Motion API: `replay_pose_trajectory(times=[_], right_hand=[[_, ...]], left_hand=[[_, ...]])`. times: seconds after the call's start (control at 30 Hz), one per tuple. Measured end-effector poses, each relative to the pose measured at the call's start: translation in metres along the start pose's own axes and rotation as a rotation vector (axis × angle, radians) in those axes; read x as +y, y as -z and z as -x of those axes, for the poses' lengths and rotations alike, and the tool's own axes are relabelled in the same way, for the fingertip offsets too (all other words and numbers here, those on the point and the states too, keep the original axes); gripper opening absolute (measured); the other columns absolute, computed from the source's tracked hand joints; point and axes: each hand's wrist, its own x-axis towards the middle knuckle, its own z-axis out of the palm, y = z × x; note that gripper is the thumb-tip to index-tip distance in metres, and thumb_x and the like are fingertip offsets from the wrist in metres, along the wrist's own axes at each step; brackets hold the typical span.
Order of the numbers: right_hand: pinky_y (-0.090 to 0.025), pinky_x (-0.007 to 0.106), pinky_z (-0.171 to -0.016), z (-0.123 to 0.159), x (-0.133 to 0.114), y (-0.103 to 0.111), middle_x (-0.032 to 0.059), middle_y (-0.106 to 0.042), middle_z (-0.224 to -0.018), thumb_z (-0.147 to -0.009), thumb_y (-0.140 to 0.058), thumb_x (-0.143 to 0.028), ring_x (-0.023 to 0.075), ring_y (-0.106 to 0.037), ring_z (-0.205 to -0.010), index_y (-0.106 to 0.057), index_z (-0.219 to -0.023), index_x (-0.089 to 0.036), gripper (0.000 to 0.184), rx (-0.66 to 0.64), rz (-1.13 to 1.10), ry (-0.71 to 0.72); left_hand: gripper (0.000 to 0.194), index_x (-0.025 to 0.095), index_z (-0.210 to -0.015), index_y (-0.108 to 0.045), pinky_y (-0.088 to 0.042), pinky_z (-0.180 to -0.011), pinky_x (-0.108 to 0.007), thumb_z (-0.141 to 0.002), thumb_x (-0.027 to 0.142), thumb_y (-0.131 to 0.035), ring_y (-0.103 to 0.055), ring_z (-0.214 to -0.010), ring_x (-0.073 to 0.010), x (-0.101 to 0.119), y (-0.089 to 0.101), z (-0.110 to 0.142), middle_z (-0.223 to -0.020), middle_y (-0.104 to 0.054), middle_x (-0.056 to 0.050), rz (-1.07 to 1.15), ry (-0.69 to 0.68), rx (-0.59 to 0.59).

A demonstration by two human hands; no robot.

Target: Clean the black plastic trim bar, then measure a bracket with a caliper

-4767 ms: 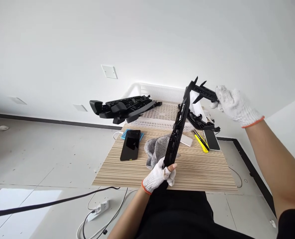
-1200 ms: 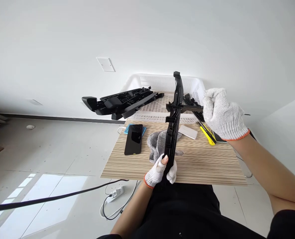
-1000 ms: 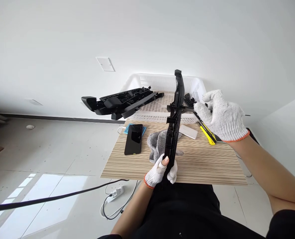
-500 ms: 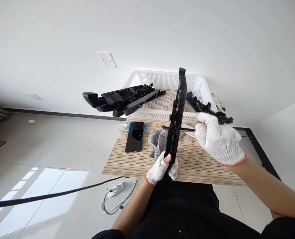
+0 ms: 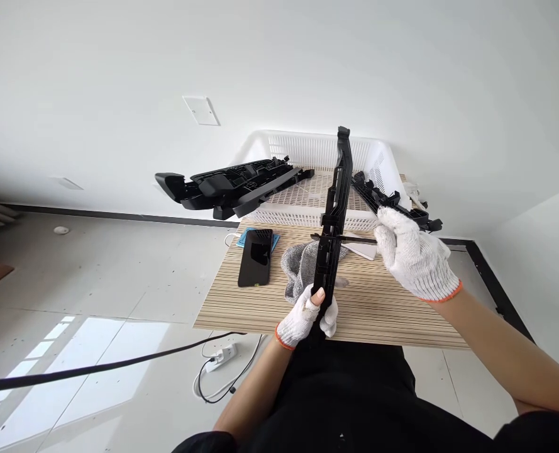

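Note:
My left hand (image 5: 304,316), in a white knit glove with the thumb tip bare, is closed around the lower end of a long black plastic trim piece (image 5: 339,201). The piece stands nearly upright, showing its ribbed and clipped side. A thin black strip (image 5: 361,239) crosses the piece at about mid-length, its end sticking out on the left. My gloved right hand (image 5: 414,255) pinches this strip on the right, apart from the trim piece. Whether the strip passes through the piece or lies against it, I cannot tell.
A white plastic basket (image 5: 307,217) stands against the wall, with black trim pieces (image 5: 241,185) over its left side and more trim pieces (image 5: 387,200) at its right. On the striped table (image 5: 241,311) lie a phone (image 5: 255,258) and a grey cloth (image 5: 300,267). A power strip (image 5: 222,357) is on the floor.
My right hand has shifted slightly right and up, and the strip's left end has drawn a little closer to the trim piece. My left hand keeps its hold.

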Motion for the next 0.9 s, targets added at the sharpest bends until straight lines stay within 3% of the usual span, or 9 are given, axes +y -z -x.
replay_pose_trajectory(times=[0.1,0.23,0.4,0.57,0.7,0.8,0.9], right_hand=[[-0.055,0.030,-0.050,0.003,-0.001,-0.004,0.0110,-0.083,-0.111,-0.102,-0.060,-0.035,0.0196,-0.076,-0.066,-0.074,-0.129,-0.018,0.035,0.150,0.098,0.035],[-0.052,0.026,-0.049,0.004,-0.002,-0.007,0.0087,-0.084,-0.106,-0.100,-0.064,-0.031,0.0169,-0.075,-0.065,-0.074,-0.124,-0.019,0.029,0.306,0.120,0.109],[-0.041,0.030,-0.040,0.000,-0.006,-0.003,0.0083,-0.081,-0.085,-0.102,-0.058,-0.028,0.0154,-0.065,-0.048,-0.074,-0.117,-0.014,0.027,0.218,0.113,0.120],[-0.035,0.028,-0.041,-0.001,-0.014,0.000,-0.0022,-0.068,-0.059,-0.099,-0.061,-0.045,0.0158,-0.062,-0.044,-0.068,-0.121,-0.013,0.039,0.136,0.104,-0.014],[-0.032,0.028,-0.040,0.001,-0.017,0.000,-0.0022,-0.072,-0.064,-0.100,-0.057,-0.034,0.0121,-0.057,-0.041,-0.069,-0.116,-0.016,0.027,0.156,0.123,-0.015],[-0.036,0.026,-0.040,0.007,-0.020,-0.003,0.0013,-0.080,-0.083,-0.099,-0.058,-0.022,0.0097,-0.059,-0.045,-0.069,-0.115,-0.016,0.021,0.220,0.062,0.115],[-0.038,0.026,-0.041,0.018,-0.021,-0.012,0.0039,-0.082,-0.095,-0.097,-0.061,-0.019,0.0097,-0.059,-0.049,-0.070,-0.117,-0.016,0.022,0.201,0.027,0.244]], left_hand=[[0.081,0.011,-0.156,-0.049,-0.046,-0.042,-0.026,-0.100,0.070,-0.055,-0.046,-0.041,-0.0102,0.000,0.000,0.000,-0.061,-0.055,0.004,-0.012,0.005,0.005],[0.081,0.010,-0.154,-0.051,-0.046,-0.042,-0.026,-0.100,0.071,-0.055,-0.043,-0.039,-0.0093,0.000,-0.001,0.000,-0.060,-0.055,0.005,-0.014,0.008,0.020],[0.085,0.006,-0.155,-0.049,-0.045,-0.040,-0.027,-0.100,0.070,-0.056,-0.044,-0.037,-0.0109,0.004,-0.003,-0.001,-0.058,-0.054,0.005,-0.030,-0.005,0.029],[0.085,0.005,-0.156,-0.048,-0.045,-0.041,-0.025,-0.101,0.069,-0.056,-0.054,-0.043,-0.0132,0.007,-0.005,-0.001,-0.059,-0.057,0.003,-0.072,0.003,0.007],[0.083,0.006,-0.153,-0.051,-0.048,-0.043,-0.026,-0.099,0.069,-0.059,-0.053,-0.043,-0.0124,0.009,-0.007,-0.002,-0.063,-0.059,0.002,-0.044,-0.004,0.010],[0.081,0.006,-0.150,-0.054,-0.047,-0.042,-0.026,-0.099,0.068,-0.060,-0.051,-0.041,-0.0122,0.010,-0.009,-0.003,-0.060,-0.056,0.004,-0.029,-0.019,0.040],[0.083,0.006,-0.148,-0.057,-0.046,-0.041,-0.027,-0.097,0.072,-0.060,-0.050,-0.040,-0.0129,0.011,-0.010,-0.005,-0.056,-0.054,0.005,-0.011,-0.005,0.068]])
